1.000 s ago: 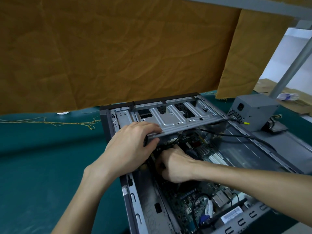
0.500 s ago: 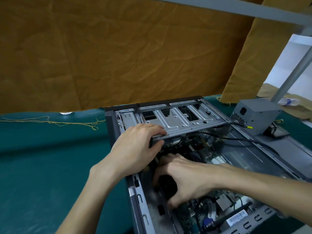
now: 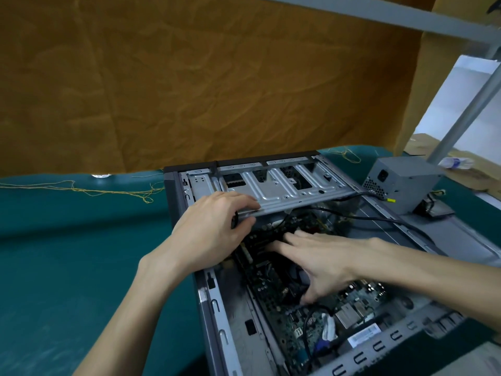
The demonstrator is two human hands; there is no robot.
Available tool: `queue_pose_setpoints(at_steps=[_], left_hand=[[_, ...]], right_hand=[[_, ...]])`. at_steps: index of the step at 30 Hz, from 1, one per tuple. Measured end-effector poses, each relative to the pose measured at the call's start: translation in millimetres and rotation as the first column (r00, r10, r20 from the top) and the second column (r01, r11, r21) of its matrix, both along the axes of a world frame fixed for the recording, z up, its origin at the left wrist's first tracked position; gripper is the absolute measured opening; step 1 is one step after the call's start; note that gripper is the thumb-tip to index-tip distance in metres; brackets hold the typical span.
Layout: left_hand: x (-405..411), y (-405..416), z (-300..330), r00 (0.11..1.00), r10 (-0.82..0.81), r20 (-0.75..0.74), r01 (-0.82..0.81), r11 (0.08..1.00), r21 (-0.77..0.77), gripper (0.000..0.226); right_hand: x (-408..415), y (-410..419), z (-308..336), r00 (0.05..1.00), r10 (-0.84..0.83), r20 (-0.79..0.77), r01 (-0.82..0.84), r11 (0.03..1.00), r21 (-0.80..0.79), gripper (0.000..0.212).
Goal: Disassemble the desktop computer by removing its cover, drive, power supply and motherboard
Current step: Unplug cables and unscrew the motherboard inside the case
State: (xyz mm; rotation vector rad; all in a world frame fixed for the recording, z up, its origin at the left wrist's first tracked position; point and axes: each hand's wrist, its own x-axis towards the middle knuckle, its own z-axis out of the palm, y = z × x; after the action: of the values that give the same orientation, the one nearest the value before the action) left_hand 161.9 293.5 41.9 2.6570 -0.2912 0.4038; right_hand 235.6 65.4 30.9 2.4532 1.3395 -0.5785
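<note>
Closest to the camera is the open desktop case (image 3: 217, 308), lying on its side on the teal table cover (image 3: 67, 253) with the side cover already off. One motherboard (image 3: 273, 283) sits in the bottom of it, with a black cable (image 3: 307, 328) looping over the near end and a blue VGA-style plug (image 3: 322, 346) beside it.

Two bare hands are in there. The right hand (image 3: 322, 261) is spread flat over the board, fingers straight and reaching toward the far end, thumb pointing down at the board, not holding anything. It's a bit motion-blurred, so I can't tell exactly what the fingertips touch. The left hand (image 3: 211, 229) grips the near edge of the metal drive cage (image 3: 284, 191), fingers curled over the top and thumb underneath.

Further back on the right, one grey power supply (image 3: 404, 183) stands outside the case, still tied to it by a black cable (image 3: 379, 219). Behind everything hangs a wrinkled brown cloth (image 3: 203, 77), with loose yellow thread (image 3: 81, 189) trailing on the table.
</note>
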Motion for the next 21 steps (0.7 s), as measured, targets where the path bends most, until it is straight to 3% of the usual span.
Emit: queue_pose_setpoints(at_steps=[4,12,14,15,18,21], left_hand=[[-1.2,-0.5,0.7,1.0,0.01,-0.004,-0.01,1.0,-0.006,0.03],[-0.9,-2.0,3.0,1.0,0.011,-0.018,-0.011,1.0,-0.023,0.029],[-1.4,-1.8,3.1,1.0,0.012,-0.024,-0.013,1.0,-0.024,0.029],[-1.8,-1.8,3.1,1.0,0.014,-0.026,-0.015,1.0,-0.025,0.029],[-1.5,-2.7,2.3,0.999,0.027,-0.024,-0.028,0.998,-0.047,0.034],[-2.2,-2.8,-0.2,0.999,0.053,-0.01,-0.053,0.997,-0.06,0.037]], right_hand=[[8.2,-1.3,10.5,0.997,-0.007,-0.07,0.011,0.998,0.06,0.109],[0.1,-11.8,11.9,0.998,-0.023,-0.063,0.023,1.0,-0.005,0.104],[0.7,-2.0,16.7,0.987,-0.094,-0.131,0.095,0.995,0.002,0.092],[-0.1,6.8,15.6,0.987,-0.099,-0.129,0.109,0.991,0.079,0.078],[-4.6,37.8,1.9,0.986,-0.032,0.165,-0.026,0.94,0.341,0.044],[-2.4,60.6,-17.9,0.963,-0.088,0.255,-0.007,0.937,0.349,0.041]])
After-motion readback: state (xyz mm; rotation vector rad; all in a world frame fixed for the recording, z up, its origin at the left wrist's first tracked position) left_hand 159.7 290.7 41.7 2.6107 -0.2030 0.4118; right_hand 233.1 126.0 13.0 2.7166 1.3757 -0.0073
